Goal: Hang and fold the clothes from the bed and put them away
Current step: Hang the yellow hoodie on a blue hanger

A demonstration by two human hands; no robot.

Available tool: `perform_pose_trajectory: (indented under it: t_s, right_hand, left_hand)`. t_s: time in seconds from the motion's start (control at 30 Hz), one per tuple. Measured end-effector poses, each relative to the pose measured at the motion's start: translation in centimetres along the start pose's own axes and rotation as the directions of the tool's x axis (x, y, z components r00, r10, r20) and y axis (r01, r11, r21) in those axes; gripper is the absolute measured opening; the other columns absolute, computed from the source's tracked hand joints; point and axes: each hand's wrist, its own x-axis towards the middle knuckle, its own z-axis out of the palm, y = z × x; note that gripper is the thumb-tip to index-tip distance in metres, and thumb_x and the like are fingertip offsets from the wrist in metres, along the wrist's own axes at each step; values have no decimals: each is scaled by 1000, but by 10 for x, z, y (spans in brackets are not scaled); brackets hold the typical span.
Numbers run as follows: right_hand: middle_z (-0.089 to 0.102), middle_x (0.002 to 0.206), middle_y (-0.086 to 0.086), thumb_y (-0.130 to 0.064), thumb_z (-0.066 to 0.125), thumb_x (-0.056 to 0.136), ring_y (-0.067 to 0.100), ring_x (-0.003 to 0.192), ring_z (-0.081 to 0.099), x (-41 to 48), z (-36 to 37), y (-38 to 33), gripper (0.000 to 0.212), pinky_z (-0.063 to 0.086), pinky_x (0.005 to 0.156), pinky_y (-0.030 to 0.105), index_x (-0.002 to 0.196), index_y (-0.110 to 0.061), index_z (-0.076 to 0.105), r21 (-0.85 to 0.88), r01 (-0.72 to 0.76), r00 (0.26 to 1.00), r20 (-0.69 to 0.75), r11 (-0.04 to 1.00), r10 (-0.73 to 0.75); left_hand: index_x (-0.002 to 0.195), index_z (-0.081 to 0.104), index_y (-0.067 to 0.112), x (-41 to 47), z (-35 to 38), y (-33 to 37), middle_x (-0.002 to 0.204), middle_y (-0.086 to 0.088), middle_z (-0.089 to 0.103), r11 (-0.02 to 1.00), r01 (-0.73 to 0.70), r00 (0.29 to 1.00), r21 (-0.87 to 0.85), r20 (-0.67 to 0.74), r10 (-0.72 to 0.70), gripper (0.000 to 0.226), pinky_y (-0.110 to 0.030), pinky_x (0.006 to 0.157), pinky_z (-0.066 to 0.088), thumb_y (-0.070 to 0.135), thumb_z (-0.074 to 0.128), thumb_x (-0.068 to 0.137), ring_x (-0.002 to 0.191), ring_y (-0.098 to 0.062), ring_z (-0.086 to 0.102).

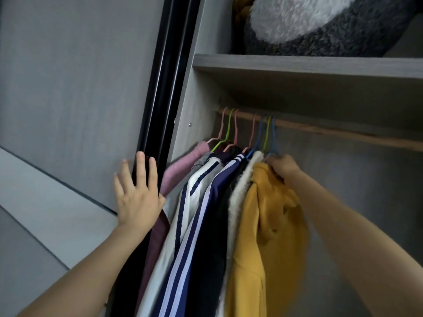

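Right of centre, our right hand (283, 167) curls its fingers round the collar of the yellow hoodie (263, 225). The hoodie hangs on a blue hanger (273, 138) from the wooden rail (343, 132), its long axis running from mid-frame down past the bottom edge, rightmost of the hung garments (201, 202). At left centre, our left hand (137, 200) presses spread, straight fingers on the dark edge of the grey wardrobe door (68, 88), and the grey shelf (297, 62) above carries a fluffy plush (309, 26).
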Motion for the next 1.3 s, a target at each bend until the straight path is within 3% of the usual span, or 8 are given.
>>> perform_pose_trajectory:
  t_s: [0.13, 0.3, 0.5, 0.77, 0.83, 1.0, 1.1, 1.3]
  right_hand:
    - [64, 90, 17, -22, 53, 95, 32, 88, 61, -20, -46, 26, 29, 47, 72, 34, 101, 3, 66, -98, 46, 996, -65, 994, -52]
    - [53, 128, 23, -20, 51, 94, 37, 119, 49, -59, -123, 60, 37, 40, 98, 37, 125, -2, 55, -563, -37, 965, -234, 826, -117]
    - [47, 123, 23, -23, 47, 93, 38, 117, 39, -126, -223, 98, 35, 40, 87, 43, 119, 1, 53, -886, -227, 896, -352, 404, -269]
    - [64, 109, 14, -53, 47, 91, 33, 102, 61, -204, -308, 146, 49, 43, 69, 34, 112, -9, 46, -859, -466, 864, -493, 211, -100]
    - [67, 107, 11, -44, 48, 92, 31, 100, 64, -211, -310, 153, 39, 46, 70, 32, 111, -10, 50, -901, -428, 897, -433, 72, -87]
    - [67, 111, 7, -20, 48, 91, 28, 104, 63, -211, -315, 142, 25, 48, 76, 31, 110, -13, 62, -923, -378, 926, -375, -77, -44]
    - [68, 107, 9, -15, 46, 90, 31, 100, 65, -212, -314, 134, 21, 47, 73, 31, 108, -8, 56, -922, -376, 925, -368, -95, -92]
    - [68, 96, 19, -16, 52, 89, 39, 91, 65, -202, -306, 126, 24, 44, 66, 35, 108, -1, 48, -898, -431, 868, -439, 84, -234]
  left_hand:
    - [135, 41, -8, -6, -7, 11, 144, -35, 30, 993, 38, 997, -114, -63, -45, 89, -73, 96, 26, 8, 84, 59, 128, -56, 31]
    - [132, 42, -2, -13, -25, 88, 136, -30, 43, 959, -146, 968, -241, -235, 89, 61, -62, 96, 32, 28, 50, 78, 129, -46, 32]
    - [124, 55, 0, -34, -25, 194, 124, -27, 56, 828, -375, 925, -417, -227, 305, 56, -59, 91, 41, 28, 52, 75, 120, -45, 49]
    - [116, 61, -4, -74, -11, 284, 117, -29, 59, 712, -368, 884, -598, 11, 467, 66, -60, 86, 44, 16, 84, 58, 114, -48, 52]
    - [115, 62, -5, -79, -9, 293, 115, -30, 60, 704, -379, 870, -600, 29, 493, 69, -60, 84, 45, 16, 86, 54, 112, -49, 54]
    - [115, 62, -5, -81, -4, 292, 115, -30, 60, 696, -380, 869, -609, 23, 495, 69, -60, 82, 46, 16, 87, 54, 112, -50, 54]
    - [116, 61, -4, -81, 2, 282, 116, -29, 59, 698, -358, 884, -620, 15, 467, 68, -61, 82, 46, 16, 86, 56, 112, -49, 54]
    - [116, 61, -5, -83, 16, 259, 115, -29, 59, 718, -309, 907, -624, 35, 420, 62, -59, 82, 45, 12, 83, 60, 110, -49, 54]
